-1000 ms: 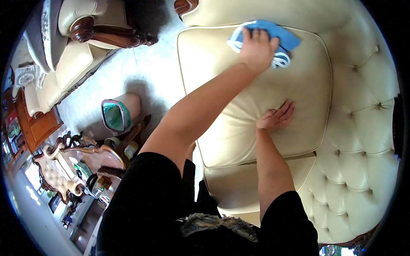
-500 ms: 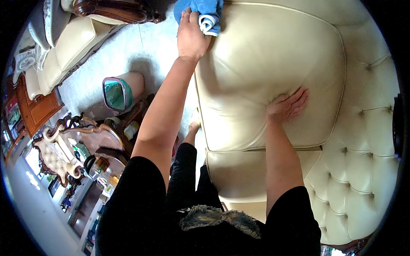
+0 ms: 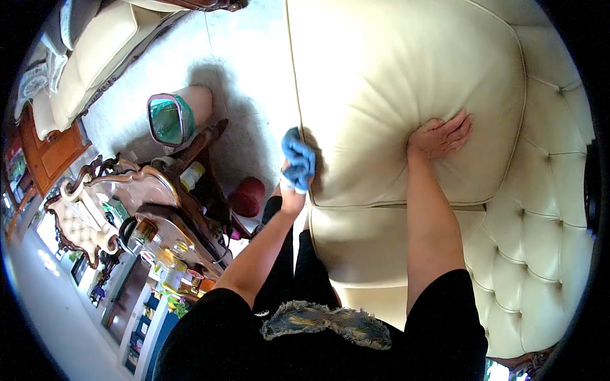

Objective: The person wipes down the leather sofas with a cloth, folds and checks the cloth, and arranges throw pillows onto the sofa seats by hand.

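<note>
A blue cloth (image 3: 298, 159) is bunched in my left hand (image 3: 291, 194), at the front edge of a cream leather sofa (image 3: 368, 89). The hand's fingers are partly hidden behind the cloth, which lies against the piping of the seat cushion. My right hand (image 3: 441, 135) rests palm down on the same cushion, its fingers stretched out and nothing in it. Creases spread through the leather around that palm. The tufted backrest (image 3: 534, 254) rises to the right of it.
A bin with a green liner (image 3: 168, 120) stands on the pale floor at the left. Below it is a carved wooden table (image 3: 136, 190) with glassware and bottles. A dark red round object (image 3: 248, 195) sits near my legs. Another cream sofa (image 3: 105, 47) is at upper left.
My left hand has come back with the blue cloth, from the cushion's far front corner to its near front edge. My right hand stays on the cushion, slightly higher and further right in view.
</note>
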A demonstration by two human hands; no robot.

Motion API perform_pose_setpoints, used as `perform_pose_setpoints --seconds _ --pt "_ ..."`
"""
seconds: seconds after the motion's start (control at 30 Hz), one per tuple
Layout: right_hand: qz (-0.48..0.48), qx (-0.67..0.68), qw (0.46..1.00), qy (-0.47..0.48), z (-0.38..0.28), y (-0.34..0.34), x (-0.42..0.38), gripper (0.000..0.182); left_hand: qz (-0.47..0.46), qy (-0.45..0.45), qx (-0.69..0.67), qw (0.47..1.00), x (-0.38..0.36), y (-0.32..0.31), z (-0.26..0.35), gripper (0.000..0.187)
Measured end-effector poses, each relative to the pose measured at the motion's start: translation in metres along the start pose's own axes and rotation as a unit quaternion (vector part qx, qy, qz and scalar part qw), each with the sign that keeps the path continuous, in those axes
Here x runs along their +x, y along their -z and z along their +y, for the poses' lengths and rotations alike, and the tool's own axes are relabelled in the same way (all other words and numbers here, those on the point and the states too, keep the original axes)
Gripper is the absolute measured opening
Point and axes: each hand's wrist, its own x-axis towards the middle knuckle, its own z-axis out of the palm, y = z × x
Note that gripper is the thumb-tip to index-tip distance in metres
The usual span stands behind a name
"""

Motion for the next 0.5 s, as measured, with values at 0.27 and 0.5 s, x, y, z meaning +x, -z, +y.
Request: perform_pose_setpoints --seconds 0.27,0.5 --pt "-0.023 0.008 0.999 -0.027 0.0 -0.002 -0.001 0.062 0.032 0.042 0.031 0.998 -0.054 -0.012 -0.02 0.03" --pt "-0.029 0.035 0.998 -0.036 0.002 -0.005 -0.001 0.062 0.057 0.045 0.116 0.991 -0.057 -0.014 -0.04 0.048"
